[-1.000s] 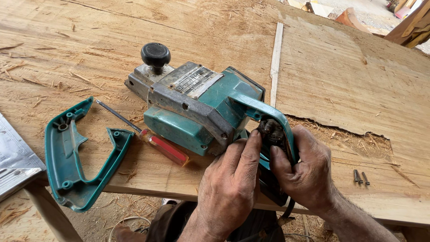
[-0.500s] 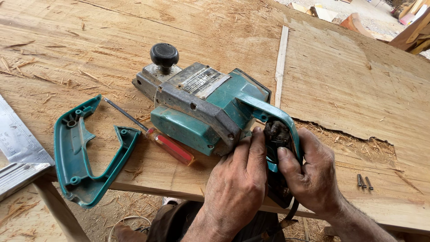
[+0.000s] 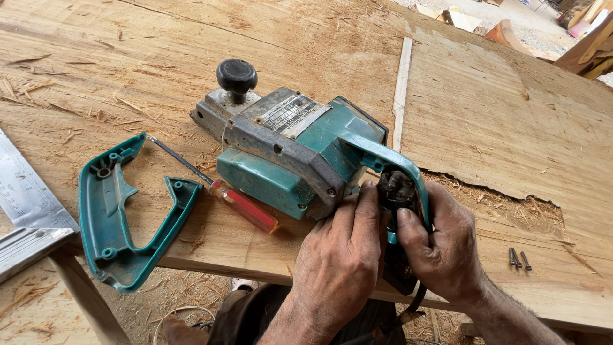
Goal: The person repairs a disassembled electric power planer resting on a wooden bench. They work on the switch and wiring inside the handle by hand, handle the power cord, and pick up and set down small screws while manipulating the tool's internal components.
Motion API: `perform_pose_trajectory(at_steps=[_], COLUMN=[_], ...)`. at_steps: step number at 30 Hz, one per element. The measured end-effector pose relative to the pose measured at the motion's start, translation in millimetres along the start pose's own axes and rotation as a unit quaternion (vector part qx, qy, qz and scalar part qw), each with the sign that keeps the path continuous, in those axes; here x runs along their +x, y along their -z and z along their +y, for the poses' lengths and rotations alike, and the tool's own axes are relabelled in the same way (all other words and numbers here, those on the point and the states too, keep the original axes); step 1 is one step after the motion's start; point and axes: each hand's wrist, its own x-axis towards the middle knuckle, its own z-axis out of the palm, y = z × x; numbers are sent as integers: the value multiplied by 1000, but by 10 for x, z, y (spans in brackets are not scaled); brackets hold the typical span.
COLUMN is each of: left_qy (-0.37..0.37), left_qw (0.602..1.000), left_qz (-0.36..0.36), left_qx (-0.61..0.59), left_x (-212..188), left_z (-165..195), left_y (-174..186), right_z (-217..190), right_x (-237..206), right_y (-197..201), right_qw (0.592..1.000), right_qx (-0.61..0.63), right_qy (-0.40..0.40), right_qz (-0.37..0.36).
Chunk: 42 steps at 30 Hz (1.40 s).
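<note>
A teal and grey electric planer (image 3: 294, 150) with a black front knob (image 3: 237, 75) lies on a plywood bench (image 3: 485, 128). Its handle is opened, and the dark switch parts (image 3: 396, 188) inside show. My left hand (image 3: 341, 255) presses on the handle's near side, fingers against the planer body. My right hand (image 3: 440, 243) grips the handle's rear, thumb on the switch parts. The black cord (image 3: 415, 300) hangs below my hands. The removed teal handle cover (image 3: 121, 217) lies to the left, beside a red-handled screwdriver (image 3: 239, 204).
Two or three dark screws (image 3: 517, 257) lie on the bench right of my right hand. A metal square (image 3: 25, 204) sits at the left edge. Wood shavings litter the bench and floor. A thin wood strip (image 3: 401, 89) runs back behind the planer.
The view has drifted slightly, so everything sits a little further right in the picture. My fingers have shifted a little on the handle. The planer, cover and screwdriver have not moved on the bench.
</note>
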Motion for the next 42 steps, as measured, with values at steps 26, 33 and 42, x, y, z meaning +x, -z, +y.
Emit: perform_pose_trajectory(at_steps=[26,33,42], left_qy=[60,77,75], left_qw=[996,990,990], left_qz=[28,47,36], left_qx=[-66,-106,-117], left_x=[11,-33,-78], left_z=[81,52,-78], left_y=[-10,14,-11], right_z=[111,74,199], right_x=[-83,-95,-80], right_y=[55,-7,-50], right_qw=[995,993,990], right_qx=[88,111,143], right_qy=[-6,-16,-12], right_qz=[-37,-34,-8])
